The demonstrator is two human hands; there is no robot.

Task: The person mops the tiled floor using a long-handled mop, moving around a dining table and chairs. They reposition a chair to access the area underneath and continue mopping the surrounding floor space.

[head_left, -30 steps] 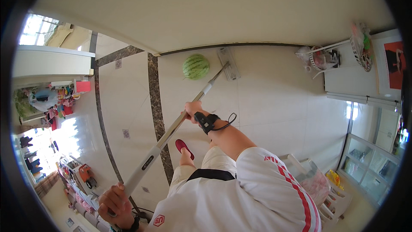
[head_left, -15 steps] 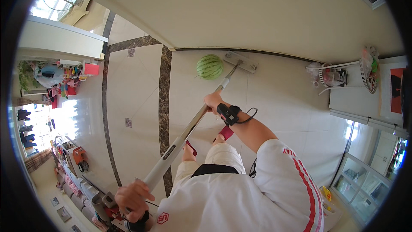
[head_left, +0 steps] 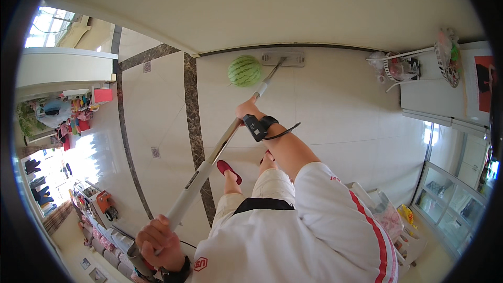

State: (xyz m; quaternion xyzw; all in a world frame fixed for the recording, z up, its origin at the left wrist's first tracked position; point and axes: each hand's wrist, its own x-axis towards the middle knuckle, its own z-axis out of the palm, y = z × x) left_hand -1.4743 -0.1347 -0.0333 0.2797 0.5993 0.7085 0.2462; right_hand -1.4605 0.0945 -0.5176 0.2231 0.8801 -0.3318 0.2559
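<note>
I hold a long grey-and-white flat mop point(head_left: 189, 189) slantwise across the floor. My left hand point(head_left: 158, 242) is closed round the upper end of its pole, low in the view. Farther along, my right hand point(head_left: 248, 109) grips the metal shaft, a black device strapped on that wrist. The mop's rectangular head point(head_left: 294, 60) lies on the floor along the foot of the wall. Just left of the head sits a striped green watermelon point(head_left: 244, 71); I cannot tell whether they touch.
A cream wall point(head_left: 272, 10) with a dark skirting runs across the far side. At the right stands a white rack point(head_left: 419, 91) with baskets and bags. A glass-paned cabinet point(head_left: 445, 199) is at the lower right. Dark marble bands point(head_left: 192, 99) cross the tiled floor point(head_left: 335, 105).
The mop head has swung from a slant to lie parallel with the wall, closer to the skirting. Both hands keep hold of the pole. The whole view has shifted slightly.
</note>
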